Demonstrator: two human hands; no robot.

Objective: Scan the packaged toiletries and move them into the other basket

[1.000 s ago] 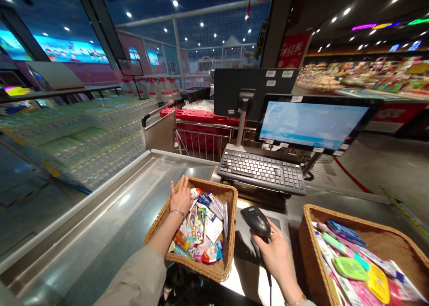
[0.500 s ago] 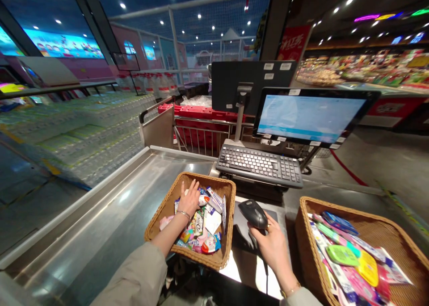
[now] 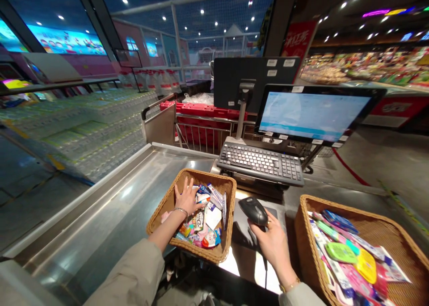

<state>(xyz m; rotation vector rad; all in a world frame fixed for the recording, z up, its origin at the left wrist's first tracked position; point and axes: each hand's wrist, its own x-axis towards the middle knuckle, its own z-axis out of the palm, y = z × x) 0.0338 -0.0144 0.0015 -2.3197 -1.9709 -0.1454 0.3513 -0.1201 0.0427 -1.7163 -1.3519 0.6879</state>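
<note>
My left hand [image 3: 186, 199] lies inside the left wicker basket [image 3: 160, 210], fingers spread flat on top of the small snack packets [image 3: 204, 228] that fill it. It grips nothing that I can see. My right hand [image 3: 273, 241] is closed round the handle of a black barcode scanner [image 3: 254, 210]. The scanner is held just above the counter between the two baskets, its cable running down past my wrist.
A second wicker basket [image 3: 382, 219] with flat coloured packets stands at the right. Behind are a keyboard [image 3: 261, 163], a lit touchscreen [image 3: 315, 116] and a dark rear monitor [image 3: 234, 82]. A steel counter [image 3: 110, 216] stretches left; red carts stand beyond.
My left hand has slid from the basket's far rim down onto the packets, fingers spreading. My right hand keeps the scanner in nearly the same spot.
</note>
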